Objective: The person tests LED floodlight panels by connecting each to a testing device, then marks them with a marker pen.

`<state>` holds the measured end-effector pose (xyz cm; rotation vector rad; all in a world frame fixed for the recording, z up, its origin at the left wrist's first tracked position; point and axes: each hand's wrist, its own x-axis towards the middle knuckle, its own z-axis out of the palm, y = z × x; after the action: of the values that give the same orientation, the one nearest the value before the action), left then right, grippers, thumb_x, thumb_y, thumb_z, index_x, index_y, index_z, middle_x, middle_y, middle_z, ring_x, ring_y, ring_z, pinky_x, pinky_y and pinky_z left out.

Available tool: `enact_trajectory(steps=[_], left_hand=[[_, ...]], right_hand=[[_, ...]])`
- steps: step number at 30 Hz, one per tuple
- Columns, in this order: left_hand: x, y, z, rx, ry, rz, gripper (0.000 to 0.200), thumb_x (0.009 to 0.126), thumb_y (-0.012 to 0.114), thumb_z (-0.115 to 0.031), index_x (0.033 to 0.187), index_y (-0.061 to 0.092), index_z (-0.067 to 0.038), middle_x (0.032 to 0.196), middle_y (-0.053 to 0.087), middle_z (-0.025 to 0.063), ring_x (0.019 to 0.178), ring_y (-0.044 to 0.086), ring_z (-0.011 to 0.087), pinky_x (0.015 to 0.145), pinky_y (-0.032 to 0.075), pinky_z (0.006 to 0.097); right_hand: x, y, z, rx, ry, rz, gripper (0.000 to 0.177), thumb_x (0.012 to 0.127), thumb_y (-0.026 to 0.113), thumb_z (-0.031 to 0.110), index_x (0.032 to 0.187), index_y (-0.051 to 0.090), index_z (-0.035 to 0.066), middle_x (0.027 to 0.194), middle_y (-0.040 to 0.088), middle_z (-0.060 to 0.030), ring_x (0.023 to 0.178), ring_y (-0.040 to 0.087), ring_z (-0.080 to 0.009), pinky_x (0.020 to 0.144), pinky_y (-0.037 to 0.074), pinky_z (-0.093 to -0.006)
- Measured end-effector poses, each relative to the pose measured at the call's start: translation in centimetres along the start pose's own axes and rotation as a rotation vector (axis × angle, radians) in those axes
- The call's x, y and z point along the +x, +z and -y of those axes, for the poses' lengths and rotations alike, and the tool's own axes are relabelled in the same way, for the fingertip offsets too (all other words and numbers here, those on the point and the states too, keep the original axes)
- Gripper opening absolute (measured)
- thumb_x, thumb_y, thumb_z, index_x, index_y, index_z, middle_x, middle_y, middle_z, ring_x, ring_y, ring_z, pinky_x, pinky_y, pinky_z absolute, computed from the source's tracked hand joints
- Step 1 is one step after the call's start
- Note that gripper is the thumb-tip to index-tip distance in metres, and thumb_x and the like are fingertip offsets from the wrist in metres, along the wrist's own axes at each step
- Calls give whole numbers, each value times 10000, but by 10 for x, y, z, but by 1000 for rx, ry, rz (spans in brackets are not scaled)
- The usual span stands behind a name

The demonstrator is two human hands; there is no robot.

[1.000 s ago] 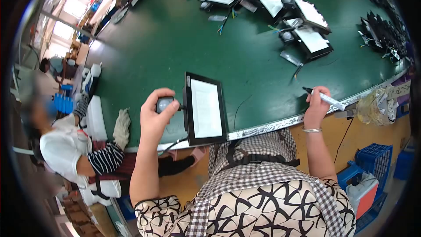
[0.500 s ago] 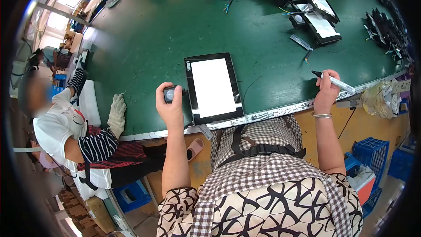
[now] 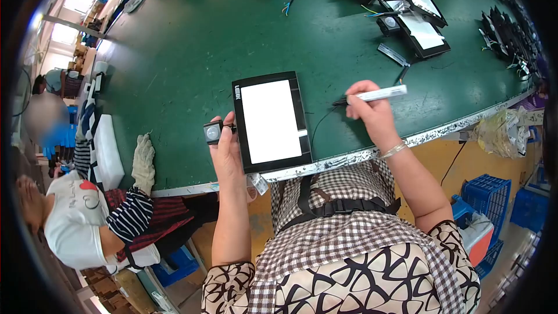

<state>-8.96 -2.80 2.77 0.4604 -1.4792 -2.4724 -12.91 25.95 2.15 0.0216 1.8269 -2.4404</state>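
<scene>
A floodlight (image 3: 271,122) with a black frame and white face lies at the table's near edge. A small black motion sensor (image 3: 213,132) with a round pale lens joins its left side. My left hand (image 3: 226,154) holds this sensor, thumb in front and fingers partly hidden behind it. To the floodlight's right, my right hand (image 3: 372,113) grips a white marker pen (image 3: 386,92), its dark end pointing left. A thin black wire or line (image 3: 318,125) runs between the floodlight and the pen. A printed label (image 3: 257,183) hangs below the floodlight's lower left corner.
More floodlights (image 3: 415,29) with loose coloured wires lie at the table's far right. Dark parts (image 3: 504,40) are heaped along the right edge. A co-worker's gloved hand (image 3: 143,163) rests at left. A plastic bag (image 3: 503,131) hangs at right, above blue crates (image 3: 487,203).
My right hand has brought the marker pen left, closer to the floodlight. My left hand has shifted its grip lower on the sensor, which has turned. The co-worker has leaned lower.
</scene>
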Motion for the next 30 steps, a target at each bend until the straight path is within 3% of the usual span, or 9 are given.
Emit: enact_trajectory(steps=[2, 5, 7, 15, 21, 22, 25, 29, 30], left_hand=[[-2, 2, -5, 52, 39, -16, 370, 865, 569, -42, 1193, 399, -32, 1085, 577, 137, 987, 582, 206, 884, 470, 337], [-12, 25, -18, 396, 312, -67, 354, 826, 580, 10, 1146, 432, -21, 976, 594, 134, 945, 590, 196, 836, 477, 310], [-13, 34, -21, 400, 438, 26, 409, 770, 634, 19, 1132, 449, -26, 906, 592, 93, 882, 583, 197, 838, 457, 313], [-14, 43, -26, 485, 364, -77, 363, 775, 669, 35, 1056, 452, -42, 823, 582, 49, 897, 592, 206, 868, 454, 328], [-12, 22, -18, 328, 228, -29, 382, 805, 664, -38, 1124, 454, -31, 1009, 584, 118, 1069, 552, 238, 929, 435, 351], [-13, 32, -19, 253, 245, -24, 388, 824, 645, -64, 1154, 446, -27, 1131, 558, 173, 1106, 526, 238, 974, 413, 366], [-9, 25, -14, 237, 241, -67, 384, 816, 649, -53, 1142, 450, -8, 1232, 496, 216, 1120, 527, 298, 979, 411, 405], [-10, 32, -24, 477, 278, -87, 289, 839, 630, -64, 1074, 476, 8, 1183, 543, 231, 1077, 565, 322, 945, 443, 418], [-11, 38, -26, 453, 360, -94, 257, 828, 644, -49, 1027, 493, 11, 1096, 590, 208, 1037, 589, 323, 918, 460, 403]], right_hand=[[7, 6, 0, 14, 47, 11, 71, 847, 595, 61, 892, 544, 41, 680, 531, 8, 603, 519, -64, 558, 418, -195], [15, 0, -1, 59, 77, 33, 93, 840, 609, 57, 890, 535, 32, 680, 532, 1, 601, 533, -75, 567, 434, -206], [16, -4, 2, 95, 87, 49, 101, 839, 613, 57, 895, 534, 28, 682, 533, -1, 602, 539, -79, 572, 440, -210], [15, -2, 7, 70, 106, 39, 94, 842, 604, 52, 901, 536, 25, 688, 529, 1, 601, 539, -79, 574, 447, -214], [17, -2, 3, 104, 98, 42, 82, 844, 597, 52, 896, 539, 27, 679, 525, 2, 588, 520, -79, 581, 447, -221], [16, -3, 3, 108, 101, 40, 81, 844, 597, 52, 895, 538, 27, 679, 525, 2, 589, 520, -80, 582, 447, -222], [17, -3, 3, 119, 98, 37, 77, 845, 596, 54, 889, 538, 29, 678, 526, 2, 590, 520, -82, 586, 449, -227], [16, -4, 2, 125, 99, 24, 77, 848, 593, 57, 893, 537, 30, 679, 525, 1, 605, 524, -83, 606, 455, -233], [16, -5, 2, 128, 102, 24, 79, 849, 592, 58, 898, 536, 30, 681, 525, 1, 611, 525, -83, 613, 457, -234]])
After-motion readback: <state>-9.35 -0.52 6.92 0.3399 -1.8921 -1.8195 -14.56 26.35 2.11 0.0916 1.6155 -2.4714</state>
